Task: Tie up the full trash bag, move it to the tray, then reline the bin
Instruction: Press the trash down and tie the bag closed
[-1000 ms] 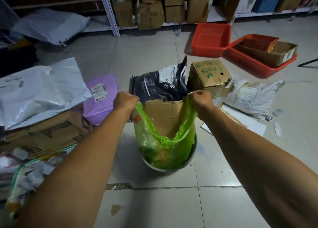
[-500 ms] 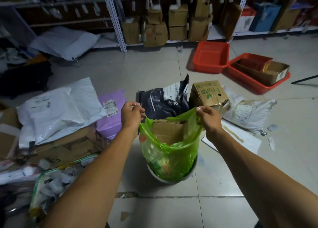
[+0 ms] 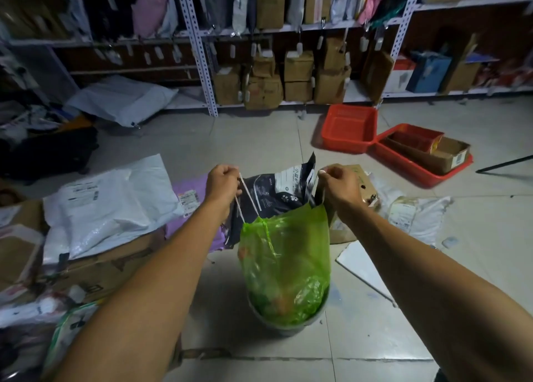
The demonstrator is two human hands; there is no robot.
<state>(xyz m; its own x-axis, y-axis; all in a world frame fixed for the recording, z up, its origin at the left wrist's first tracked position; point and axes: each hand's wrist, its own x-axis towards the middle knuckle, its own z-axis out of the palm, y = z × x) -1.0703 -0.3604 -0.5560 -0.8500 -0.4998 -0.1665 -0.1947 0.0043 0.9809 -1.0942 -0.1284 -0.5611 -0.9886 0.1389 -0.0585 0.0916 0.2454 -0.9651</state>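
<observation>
Hanging below 2 hands (image 3: 222,180) (image 3: 339,182), green trash bag (image 3: 285,255), drawstrings gripped

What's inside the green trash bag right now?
Through the green trash bag, only blurry orange and green shapes show. Its cinched top covers the rest, so the contents can't be identified.

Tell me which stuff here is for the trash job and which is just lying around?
For the job:
- green trash bag
- white drawstring
- bin
- left hand, right hand, each pulling the string
- red trays

Just lying around:
- black pet-food bag
- purple parcel
- white mailer bags
- shelf boxes
</observation>
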